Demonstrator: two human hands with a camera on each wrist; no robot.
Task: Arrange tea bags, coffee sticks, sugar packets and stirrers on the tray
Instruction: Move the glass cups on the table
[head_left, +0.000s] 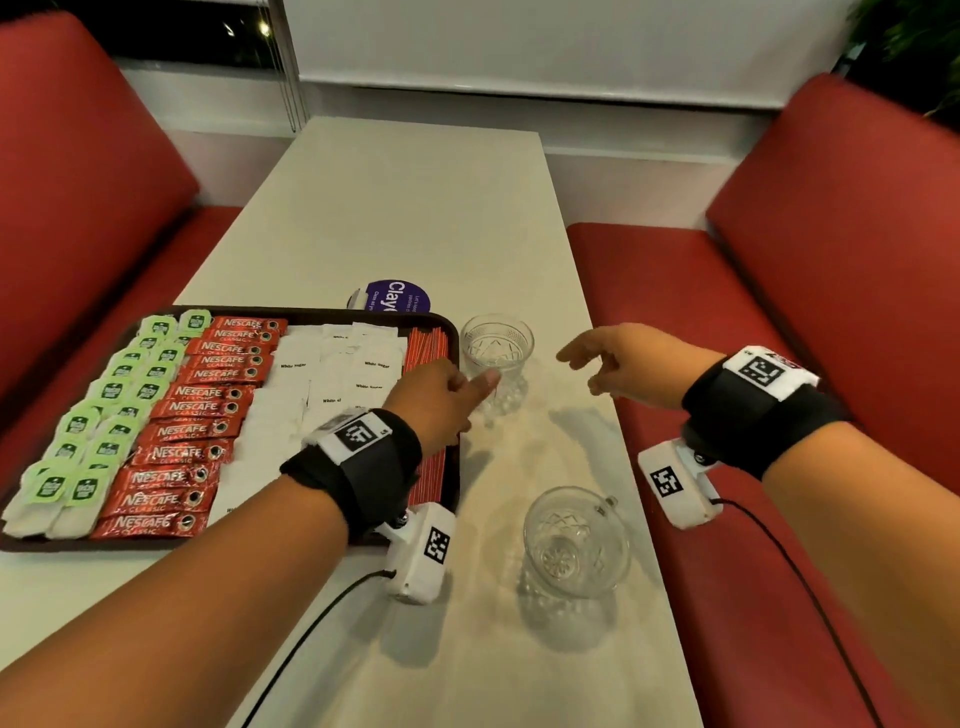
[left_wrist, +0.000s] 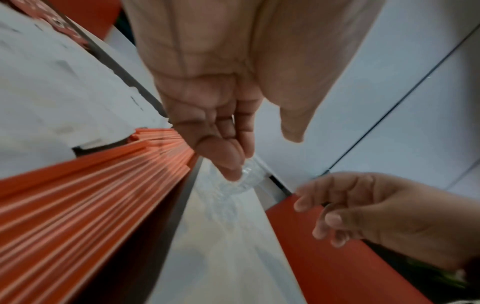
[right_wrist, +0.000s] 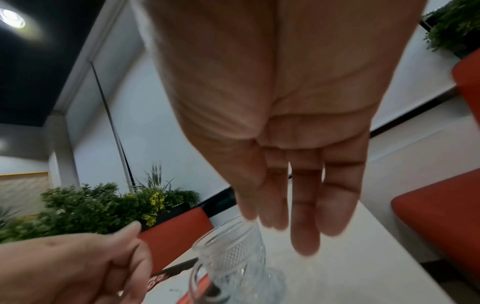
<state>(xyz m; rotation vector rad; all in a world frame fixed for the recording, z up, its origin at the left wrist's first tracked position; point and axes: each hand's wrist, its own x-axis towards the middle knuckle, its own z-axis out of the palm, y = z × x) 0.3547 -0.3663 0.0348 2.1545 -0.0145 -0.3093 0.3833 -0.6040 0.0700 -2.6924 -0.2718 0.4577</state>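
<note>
Head view pretty much tells the story: the tray (head_left: 457, 332) at the left of the frame already carries everything in columns, running left to right: green-tagged tea bags (head_left: 104, 415), red Nescafe coffee sticks (head_left: 197, 410), white sugar packets (head_left: 332, 379), then the red stirrers (head_left: 428, 348) along the tray's right edge, long axis running from bottom to top of the frame. So the task's stuff looks laid out, I'd say. What both hands are going for now is the far glass cup (head_left: 497, 345), standing upright on the surface just right of the tray's upper right corner. The left hand (head_left: 441, 400) is the nearer one, its grip loose and empty, thumb tip right at the cup's lower rim, though I can't tell if it touches. The right hand (head_left: 628, 364) hangs to the cup's right, apart from it, fingers spread and holding nothing. A second glass cup (head_left: 574, 545) sits lower in the frame, untouched.
</note>
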